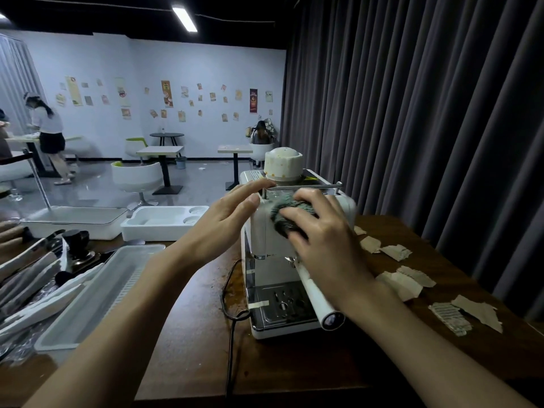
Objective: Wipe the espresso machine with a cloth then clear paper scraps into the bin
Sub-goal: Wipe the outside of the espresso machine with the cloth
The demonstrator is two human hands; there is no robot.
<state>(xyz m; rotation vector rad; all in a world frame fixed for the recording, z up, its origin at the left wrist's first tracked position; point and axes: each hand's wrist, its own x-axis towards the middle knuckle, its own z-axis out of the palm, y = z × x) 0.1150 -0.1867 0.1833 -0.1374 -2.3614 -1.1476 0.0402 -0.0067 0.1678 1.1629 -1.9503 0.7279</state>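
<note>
A white espresso machine stands on the brown table, its drip tray and white portafilter handle facing me. My right hand presses a grey-green cloth against the machine's upper front, fingers curled over the cloth. My left hand rests with straight fingers on the machine's top left edge, steadying it. Several torn paper scraps lie on the table to the right of the machine. No bin stands near the table.
A black power cord runs along the table left of the machine. White plastic trays and a foam tray sit at left. A dark curtain hangs close behind at right. A person stands far left in the room.
</note>
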